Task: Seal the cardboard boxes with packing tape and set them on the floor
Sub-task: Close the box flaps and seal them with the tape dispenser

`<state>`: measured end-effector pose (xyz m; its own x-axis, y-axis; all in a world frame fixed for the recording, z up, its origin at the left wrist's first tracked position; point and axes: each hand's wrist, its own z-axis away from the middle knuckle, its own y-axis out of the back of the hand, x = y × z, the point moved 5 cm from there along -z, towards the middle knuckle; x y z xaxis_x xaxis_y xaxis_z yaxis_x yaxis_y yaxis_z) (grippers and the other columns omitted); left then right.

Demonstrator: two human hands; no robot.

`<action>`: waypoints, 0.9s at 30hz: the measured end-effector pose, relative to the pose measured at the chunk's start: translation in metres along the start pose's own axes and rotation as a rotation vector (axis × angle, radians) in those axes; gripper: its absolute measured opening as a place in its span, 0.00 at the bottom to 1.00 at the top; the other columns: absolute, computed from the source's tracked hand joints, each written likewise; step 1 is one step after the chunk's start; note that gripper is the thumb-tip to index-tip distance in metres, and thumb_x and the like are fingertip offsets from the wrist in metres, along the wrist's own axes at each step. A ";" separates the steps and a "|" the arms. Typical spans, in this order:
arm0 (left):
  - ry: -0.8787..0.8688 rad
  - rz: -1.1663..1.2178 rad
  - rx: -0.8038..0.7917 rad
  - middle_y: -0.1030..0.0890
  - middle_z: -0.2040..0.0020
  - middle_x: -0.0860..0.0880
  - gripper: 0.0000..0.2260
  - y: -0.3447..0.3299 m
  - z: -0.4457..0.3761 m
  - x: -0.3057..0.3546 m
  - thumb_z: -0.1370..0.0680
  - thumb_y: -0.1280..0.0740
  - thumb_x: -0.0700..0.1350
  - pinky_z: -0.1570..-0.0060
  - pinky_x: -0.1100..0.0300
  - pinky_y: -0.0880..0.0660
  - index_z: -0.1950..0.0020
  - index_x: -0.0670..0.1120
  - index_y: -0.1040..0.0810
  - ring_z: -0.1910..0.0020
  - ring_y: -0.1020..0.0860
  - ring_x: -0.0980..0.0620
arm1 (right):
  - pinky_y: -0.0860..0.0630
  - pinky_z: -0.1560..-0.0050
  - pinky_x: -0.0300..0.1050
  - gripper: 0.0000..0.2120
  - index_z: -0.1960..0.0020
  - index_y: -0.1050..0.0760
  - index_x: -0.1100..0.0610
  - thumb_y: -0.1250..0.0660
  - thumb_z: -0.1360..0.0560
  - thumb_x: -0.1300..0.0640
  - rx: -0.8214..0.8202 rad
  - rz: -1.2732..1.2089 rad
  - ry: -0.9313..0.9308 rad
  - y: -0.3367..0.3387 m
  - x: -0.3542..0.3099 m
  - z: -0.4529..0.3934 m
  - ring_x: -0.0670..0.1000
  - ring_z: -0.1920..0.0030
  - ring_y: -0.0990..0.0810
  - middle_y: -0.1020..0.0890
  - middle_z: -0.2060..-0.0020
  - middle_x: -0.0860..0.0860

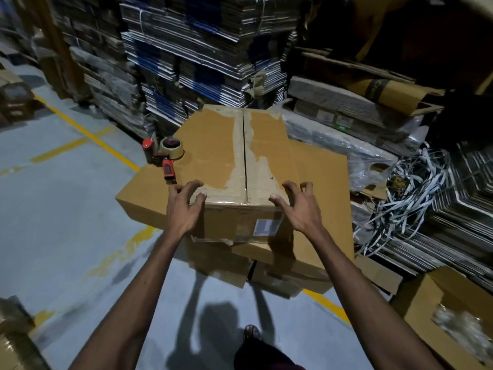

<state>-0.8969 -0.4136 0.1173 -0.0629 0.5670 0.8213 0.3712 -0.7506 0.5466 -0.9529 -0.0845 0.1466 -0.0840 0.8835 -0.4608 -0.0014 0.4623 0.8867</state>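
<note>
A brown cardboard box (pixel 218 150) with its top flaps closed and torn old tape along the middle seam sits on a stack of flattened cardboard (pixel 320 182). My left hand (pixel 184 206) grips its near left corner with curled fingers on the top and thumb over the edge. My right hand (pixel 298 206) grips the near right corner the same way. A red-and-black tape dispenser (pixel 165 156) with a roll of tape lies on the cardboard stack just left of the box, beyond my left hand.
Tall stacks of flat cartons (pixel 200 57) rise behind the box. A tangle of strapping bands (pixel 416 188) lies to the right. An open box (pixel 458 316) stands at the lower right. Grey floor with yellow lines (pixel 88 134) spreads to the left.
</note>
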 end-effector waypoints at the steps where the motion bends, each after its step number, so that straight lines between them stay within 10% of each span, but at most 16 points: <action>1: 0.005 -0.039 -0.025 0.32 0.38 0.46 0.14 0.000 -0.011 0.002 0.18 0.32 0.51 0.37 0.53 0.29 0.32 0.56 0.22 0.36 0.26 0.42 | 0.23 0.40 0.55 0.33 0.24 0.32 0.43 0.40 0.23 0.27 -0.004 -0.023 -0.011 0.001 0.002 -0.008 0.65 0.34 0.26 0.36 0.27 0.57; 13: 0.111 -0.325 -0.241 0.31 0.26 0.36 0.26 -0.033 -0.167 0.034 0.17 0.36 0.58 0.32 0.46 0.31 0.21 0.51 0.32 0.28 0.29 0.35 | 0.29 0.33 0.58 0.32 0.20 0.35 0.47 0.35 0.20 0.35 -0.122 -0.088 -0.005 0.001 -0.013 -0.169 0.68 0.33 0.27 0.34 0.29 0.61; 20: 0.220 -0.296 -0.119 0.28 0.32 0.40 0.20 -0.053 -0.195 0.041 0.20 0.31 0.56 0.48 0.55 0.34 0.29 0.53 0.29 0.37 0.26 0.40 | 0.25 0.38 0.59 0.34 0.19 0.36 0.46 0.35 0.21 0.34 -0.097 -0.045 0.030 -0.017 -0.013 -0.228 0.71 0.33 0.30 0.37 0.28 0.65; 27: 0.299 -0.228 -0.010 0.32 0.28 0.41 0.27 -0.046 -0.171 0.050 0.26 0.28 0.59 0.29 0.48 0.30 0.27 0.59 0.27 0.29 0.29 0.39 | 0.26 0.35 0.59 0.36 0.21 0.33 0.47 0.30 0.24 0.34 -0.100 -0.151 0.053 -0.015 -0.015 -0.224 0.68 0.31 0.33 0.38 0.29 0.62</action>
<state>-1.0757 -0.4091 0.1611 -0.4112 0.5973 0.6886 0.3071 -0.6204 0.7216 -1.1749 -0.1216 0.1492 -0.1280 0.7981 -0.5888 -0.1172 0.5773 0.8081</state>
